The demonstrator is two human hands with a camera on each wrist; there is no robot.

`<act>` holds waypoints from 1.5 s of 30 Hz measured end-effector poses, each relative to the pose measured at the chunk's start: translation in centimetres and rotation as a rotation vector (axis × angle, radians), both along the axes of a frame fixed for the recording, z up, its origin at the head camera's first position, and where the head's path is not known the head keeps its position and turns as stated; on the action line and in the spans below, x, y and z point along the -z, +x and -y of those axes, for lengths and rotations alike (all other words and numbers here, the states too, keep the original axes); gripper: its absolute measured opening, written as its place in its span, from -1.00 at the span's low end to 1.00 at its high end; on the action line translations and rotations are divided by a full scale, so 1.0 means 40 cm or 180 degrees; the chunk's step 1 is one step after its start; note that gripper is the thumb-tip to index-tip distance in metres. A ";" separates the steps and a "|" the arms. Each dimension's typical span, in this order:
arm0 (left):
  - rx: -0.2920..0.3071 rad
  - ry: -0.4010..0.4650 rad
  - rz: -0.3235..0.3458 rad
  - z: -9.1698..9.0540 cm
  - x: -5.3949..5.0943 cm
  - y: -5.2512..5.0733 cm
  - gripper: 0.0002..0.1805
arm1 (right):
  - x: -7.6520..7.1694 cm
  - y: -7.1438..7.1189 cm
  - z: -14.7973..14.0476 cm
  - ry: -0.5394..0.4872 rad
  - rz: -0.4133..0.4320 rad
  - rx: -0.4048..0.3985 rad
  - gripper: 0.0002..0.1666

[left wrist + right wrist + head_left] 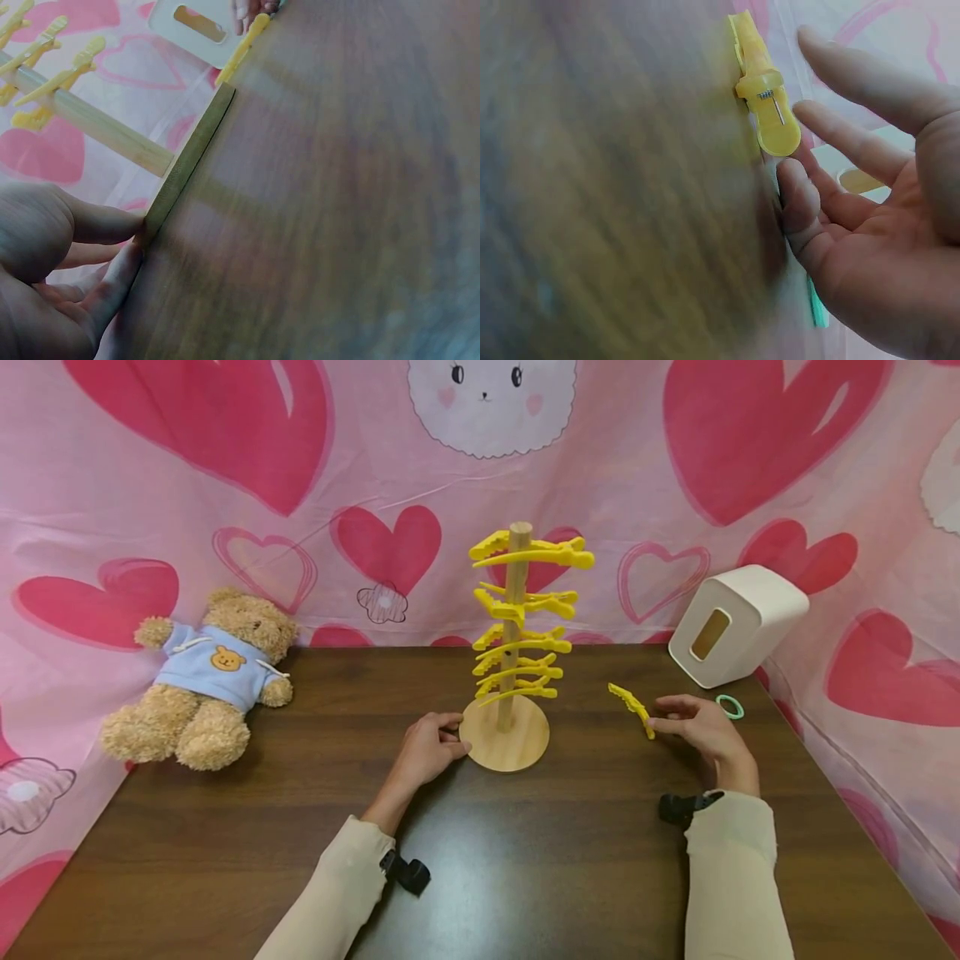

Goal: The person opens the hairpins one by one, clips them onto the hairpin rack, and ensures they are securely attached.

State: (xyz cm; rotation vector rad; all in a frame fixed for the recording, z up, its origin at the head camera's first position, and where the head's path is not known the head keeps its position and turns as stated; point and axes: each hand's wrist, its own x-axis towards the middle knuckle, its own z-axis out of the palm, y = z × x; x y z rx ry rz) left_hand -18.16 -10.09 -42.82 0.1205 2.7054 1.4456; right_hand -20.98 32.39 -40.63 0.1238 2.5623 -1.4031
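A wooden stand with a round base (pixel 517 752) and an upright post (pixel 516 578) stands on the table. Several yellow alligator hair clips (pixel 566 556) are clamped across the post at different heights. My left hand (pixel 429 752) pinches the left edge of the base between thumb and fingers, as the left wrist view also shows. One loose yellow hair clip (pixel 630 706) lies on the table to the right of the stand. Beside its near end is my right hand (pixel 701 727), fingers spread and not closed round it; in the right wrist view the clip's spring (pixel 766 95) faces the camera.
A teddy bear (pixel 213 672) in a blue hoodie leans against the pink heart-patterned cloth (pixel 465 493) at the left. At the back right sits a tilted white box (pixel 738 622) with an oval opening. A small green ring (pixel 730 707) lies behind the right hand.
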 end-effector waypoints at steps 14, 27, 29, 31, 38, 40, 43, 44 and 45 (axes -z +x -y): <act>0.0005 0.0003 -0.0012 0.001 0.002 -0.002 -0.46 | 0.000 -0.019 0.004 0.0498 0.0082 -0.0308 -0.24; -0.0021 -0.0020 0.0048 0.004 0.000 0.000 -0.46 | -0.018 -0.022 0.006 0.0842 0.0075 -0.0572 -0.32; -0.0020 -0.0021 0.0038 0.003 0.000 -0.001 -0.46 | -0.022 -0.018 0.003 0.0865 0.0001 -0.0587 -0.31; -0.0022 -0.0015 0.0030 0.002 0.000 -0.002 -0.46 | -0.023 -0.018 -0.003 0.0893 -0.0069 -0.0601 -0.29; -0.0022 -0.0019 0.0022 0.002 -0.002 -0.002 -0.47 | -0.015 -0.026 -0.004 0.0858 -0.0155 -0.0554 -0.27; -0.0017 -0.0016 0.0022 0.000 -0.005 0.000 -0.47 | -0.015 -0.026 0.001 0.0837 -0.0202 -0.0533 -0.27; -0.0012 -0.0013 0.0039 -0.001 -0.007 0.002 -0.47 | -0.019 -0.026 0.012 0.0761 -0.0277 -0.0523 -0.29; -0.0010 -0.0017 0.0038 -0.001 -0.006 0.003 -0.47 | -0.020 -0.026 0.015 0.0746 -0.0284 -0.0520 -0.30; -0.0010 -0.0021 0.0037 -0.001 -0.006 0.003 -0.47 | -0.022 -0.026 0.017 0.0722 -0.0280 -0.0517 -0.30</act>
